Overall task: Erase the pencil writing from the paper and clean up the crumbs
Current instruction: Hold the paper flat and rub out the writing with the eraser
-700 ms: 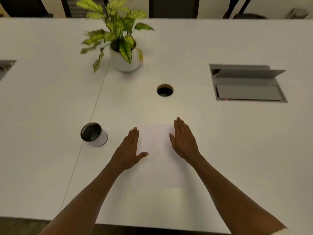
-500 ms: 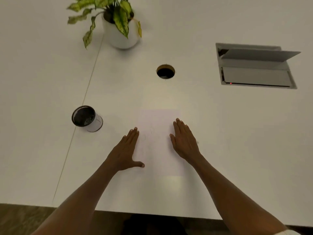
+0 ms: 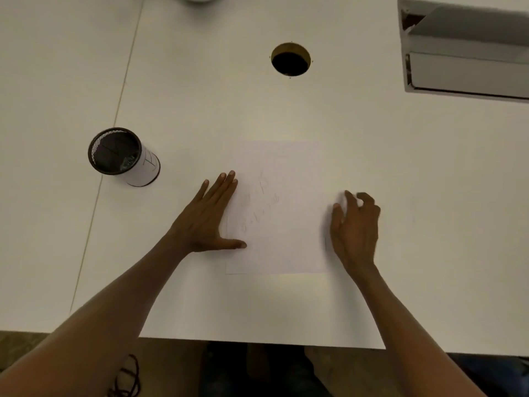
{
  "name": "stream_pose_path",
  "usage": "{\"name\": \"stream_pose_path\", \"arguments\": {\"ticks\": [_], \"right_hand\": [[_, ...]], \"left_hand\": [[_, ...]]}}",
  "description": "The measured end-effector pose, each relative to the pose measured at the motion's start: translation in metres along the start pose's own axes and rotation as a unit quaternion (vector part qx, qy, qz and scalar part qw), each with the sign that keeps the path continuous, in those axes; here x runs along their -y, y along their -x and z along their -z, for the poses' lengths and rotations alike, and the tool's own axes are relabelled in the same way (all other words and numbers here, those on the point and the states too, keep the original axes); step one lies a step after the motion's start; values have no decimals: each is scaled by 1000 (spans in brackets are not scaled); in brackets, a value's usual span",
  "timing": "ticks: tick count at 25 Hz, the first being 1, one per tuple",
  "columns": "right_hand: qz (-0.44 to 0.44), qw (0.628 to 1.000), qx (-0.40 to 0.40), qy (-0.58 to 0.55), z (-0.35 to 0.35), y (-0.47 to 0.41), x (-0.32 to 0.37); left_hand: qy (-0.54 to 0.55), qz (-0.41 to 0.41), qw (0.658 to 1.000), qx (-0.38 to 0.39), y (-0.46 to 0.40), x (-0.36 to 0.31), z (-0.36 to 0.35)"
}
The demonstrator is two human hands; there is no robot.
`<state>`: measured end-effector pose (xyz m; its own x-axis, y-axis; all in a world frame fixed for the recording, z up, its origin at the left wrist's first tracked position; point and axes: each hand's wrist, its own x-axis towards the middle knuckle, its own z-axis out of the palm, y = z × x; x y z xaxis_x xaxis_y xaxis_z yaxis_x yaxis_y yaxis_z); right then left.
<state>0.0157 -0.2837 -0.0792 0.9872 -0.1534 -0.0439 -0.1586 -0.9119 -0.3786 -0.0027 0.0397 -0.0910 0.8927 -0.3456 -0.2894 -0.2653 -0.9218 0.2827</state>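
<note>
A white sheet of paper lies flat on the white table in front of me, with faint pencil writing on its left half. My left hand rests flat on the paper's left edge, fingers straight, thumb pointing onto the sheet. My right hand hovers at the paper's right edge with fingers loosely curled and spread; it holds nothing. No eraser shows in this view.
A black mesh cup with a white label stands left of the paper. A round cable hole lies behind the sheet, an open grey cable hatch at far right. The table's near edge runs below my forearms.
The camera has tilted down and closer, so the plant has left the view. My right hand has slid off the sheet to its right edge and curled its fingers. The left hand stays flat.
</note>
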Motion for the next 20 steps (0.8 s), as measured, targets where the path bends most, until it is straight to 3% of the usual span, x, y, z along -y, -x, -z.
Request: {"name": "stream_pose_path", "arguments": {"ticks": [4,7,12,20], "right_hand": [[2,996,18,-88,-5,10,-16],[-52,989,-2,-138,-6,-1,-16],[-64,966,-46,-246,-4,-12,17],[31,928,124,-351,-51,3,91]], "left_hand": [[1,36,999,-30,-9,-3,-12],[13,78,994,-72,-13,-9,-17],[12,68,992,-108,-13,-6,-22],[-13,63,994,-90,-15,-2,-29]]}}
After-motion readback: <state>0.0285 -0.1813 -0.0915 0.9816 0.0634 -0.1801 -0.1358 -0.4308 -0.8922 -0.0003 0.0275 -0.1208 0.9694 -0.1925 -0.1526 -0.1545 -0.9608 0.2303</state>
